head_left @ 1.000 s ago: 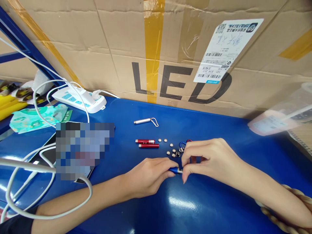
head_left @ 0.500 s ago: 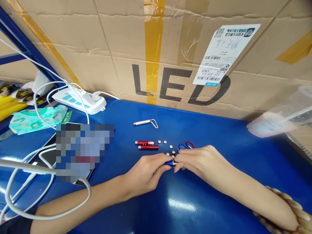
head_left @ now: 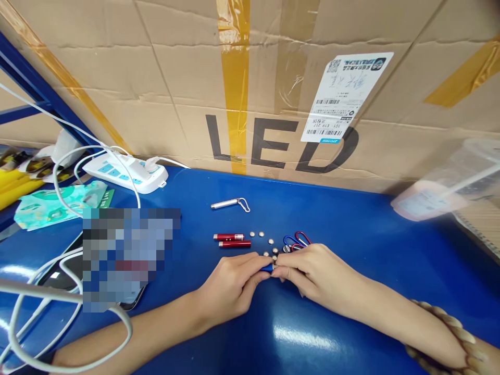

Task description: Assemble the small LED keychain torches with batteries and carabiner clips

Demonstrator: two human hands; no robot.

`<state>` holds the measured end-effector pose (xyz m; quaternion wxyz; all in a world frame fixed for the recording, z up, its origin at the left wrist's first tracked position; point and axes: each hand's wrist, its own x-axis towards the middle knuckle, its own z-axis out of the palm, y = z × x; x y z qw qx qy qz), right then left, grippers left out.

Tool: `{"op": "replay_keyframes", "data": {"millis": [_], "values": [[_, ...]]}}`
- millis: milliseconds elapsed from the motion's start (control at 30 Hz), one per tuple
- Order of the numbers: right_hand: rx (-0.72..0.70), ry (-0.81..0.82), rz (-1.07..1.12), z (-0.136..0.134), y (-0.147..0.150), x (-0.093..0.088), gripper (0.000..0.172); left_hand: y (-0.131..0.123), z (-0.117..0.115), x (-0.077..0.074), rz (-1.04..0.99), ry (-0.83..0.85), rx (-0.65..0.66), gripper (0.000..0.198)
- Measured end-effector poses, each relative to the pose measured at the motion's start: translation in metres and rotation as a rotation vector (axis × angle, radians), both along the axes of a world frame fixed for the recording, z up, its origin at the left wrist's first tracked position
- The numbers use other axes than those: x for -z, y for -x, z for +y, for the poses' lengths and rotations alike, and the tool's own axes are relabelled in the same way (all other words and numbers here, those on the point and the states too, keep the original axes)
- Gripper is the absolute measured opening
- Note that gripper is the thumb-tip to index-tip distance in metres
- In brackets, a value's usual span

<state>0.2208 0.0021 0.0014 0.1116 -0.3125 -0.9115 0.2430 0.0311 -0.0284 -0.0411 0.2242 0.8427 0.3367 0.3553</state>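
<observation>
My left hand [head_left: 234, 284] is closed around a small blue torch tube [head_left: 267, 267] on the blue table [head_left: 351, 312]. My right hand [head_left: 308, 268] pinches at the tube's open end; what its fingertips hold is too small to make out. Just beyond my fingers lie several silver button cells [head_left: 261, 234], two red torch tubes [head_left: 233, 240] and blue and red clip rings [head_left: 297, 239]. A silver keychain torch [head_left: 229, 203] lies farther back.
A large cardboard box marked LED [head_left: 273, 104] walls the back. A white power strip [head_left: 125, 174] with cables sits back left, a phone [head_left: 70, 271] and a green packet [head_left: 50, 205] at left, a clear plastic tub [head_left: 449, 187] at right.
My hands have closed together: the right hand came down from an arched pose onto the tube's end. Both hands shifted slightly up and left toward the button cells.
</observation>
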Motion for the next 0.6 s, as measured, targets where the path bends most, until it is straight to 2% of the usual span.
{"op": "replay_keyframes", "data": {"millis": [133, 333, 500, 600], "values": [[0.031, 0.048, -0.027, 0.0, -0.001, 0.002, 0.03, -0.001, 0.0, 0.0, 0.031, 0.021, -0.01, 0.024], [0.055, -0.018, -0.094, 0.003, -0.002, -0.002, 0.031, -0.004, 0.001, -0.001, 0.012, 0.055, -0.026, 0.023], [0.038, 0.122, -0.073, 0.006, -0.004, -0.009, 0.035, -0.005, 0.001, -0.003, 0.069, 0.017, -0.022, 0.027], [-0.004, 0.143, -0.089, 0.008, -0.006, -0.01, 0.035, -0.005, 0.001, -0.004, 0.096, 0.0, -0.012, 0.029]]}}
